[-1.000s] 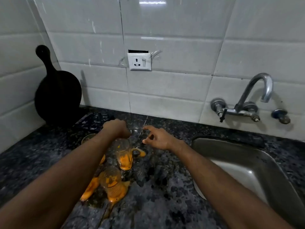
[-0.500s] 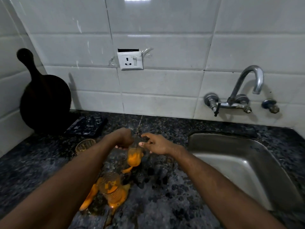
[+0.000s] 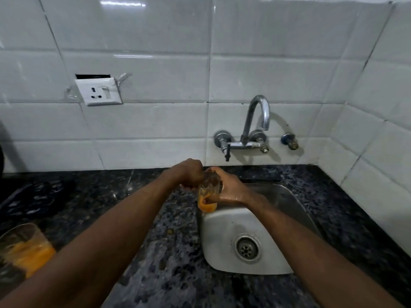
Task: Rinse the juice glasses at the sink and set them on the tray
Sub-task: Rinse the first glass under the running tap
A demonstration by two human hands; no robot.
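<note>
At the left rim of the steel sink, near the centre of the frame, two hands meet on one juice glass.

Seen from the head camera, the right hand wraps the glass, thumb across its orange-coated lower part, holding it roughly upright over the sink's edge, below and left of the tap. The left hand is curled against the glass's upper part; I cannot tell whether it grips. A second juice glass, smeared with orange pulp, stands on the granite counter at lower left, well apart.
</note>
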